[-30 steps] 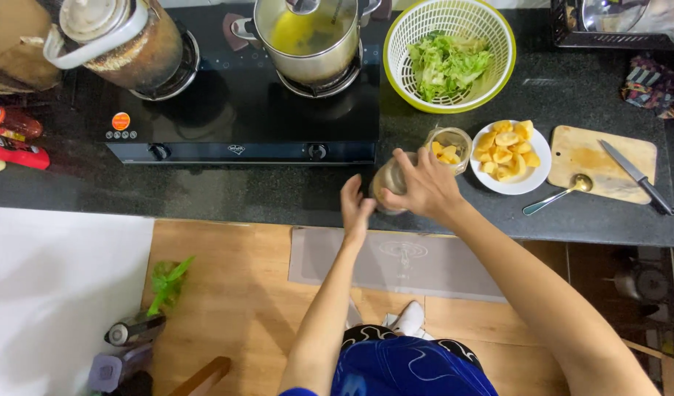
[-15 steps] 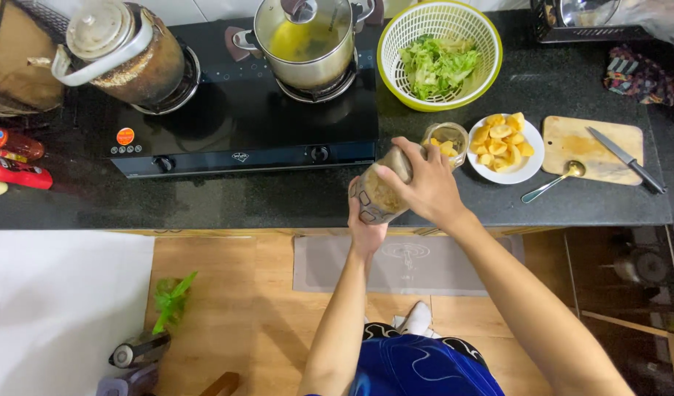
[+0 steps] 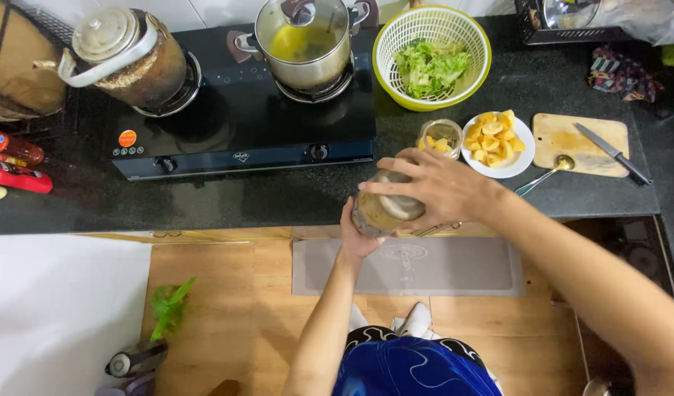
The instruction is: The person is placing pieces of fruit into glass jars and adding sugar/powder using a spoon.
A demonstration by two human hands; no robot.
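I hold a glass jar [image 3: 379, 211] with a metal lid above the front edge of the dark counter [image 3: 227, 202]. My left hand [image 3: 357, 236] cups it from below and my right hand [image 3: 436, 187] is spread over the lid. Just beyond stand a small glass [image 3: 440, 137] with yellow fruit pieces and a white plate [image 3: 497, 143] heaped with the same yellow pieces. A spoon [image 3: 546, 174] lies to the right of my right hand.
A wooden board [image 3: 572, 143] with a knife [image 3: 612, 152] lies at the right. A green colander of lettuce [image 3: 432, 59], a lidded pot [image 3: 305, 40] and a kettle [image 3: 128, 55] sit on and beside the black stove [image 3: 234, 117]. Bottles [image 3: 14, 165] lie far left.
The jar has been lifted off the counter and drawn nearer to me. My right hand has settled flat over its lid, my left hand under it.
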